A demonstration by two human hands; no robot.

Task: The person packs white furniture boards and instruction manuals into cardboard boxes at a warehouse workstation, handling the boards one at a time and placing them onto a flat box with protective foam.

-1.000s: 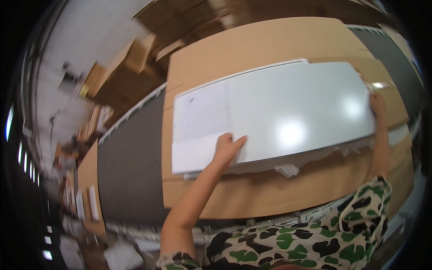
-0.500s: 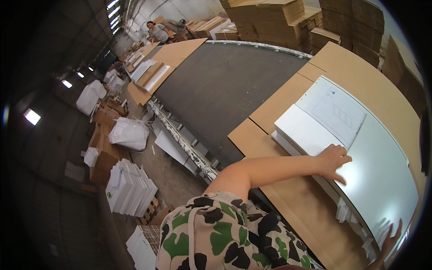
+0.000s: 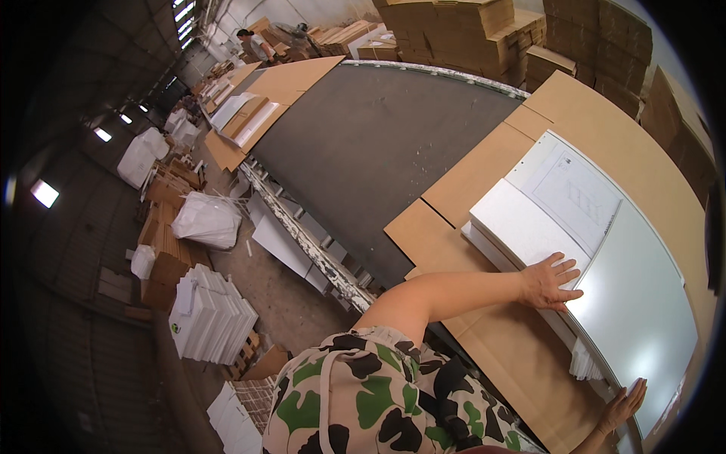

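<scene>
A glossy pale panel (image 3: 631, 303) tops a stack of white boards lying on an unfolded cardboard sheet (image 3: 522, 340). At the far end of the stack lies a paper sheet with a line drawing (image 3: 575, 193), and a white foam-like block (image 3: 529, 219) sits beside it. My left hand (image 3: 550, 282) is open, fingers spread, at the near edge where the white block meets the glossy panel. Lower right, my right hand (image 3: 626, 405) rests with straight fingers against the panel's near edge. White packing pieces (image 3: 584, 362) show under that edge.
A dark conveyor belt (image 3: 393, 136) with a worn white side rail (image 3: 302, 234) runs away to the left, carrying another opened carton (image 3: 253, 121). Cardboard piles (image 3: 446, 34) stand behind it. Stacked white boards (image 3: 212, 314) are on the floor; a person (image 3: 261, 47) stands far off.
My left hand has drawn back slightly toward the near edge, its fingers spreading. My right hand has shifted left along the panel's edge. The distant person has turned.
</scene>
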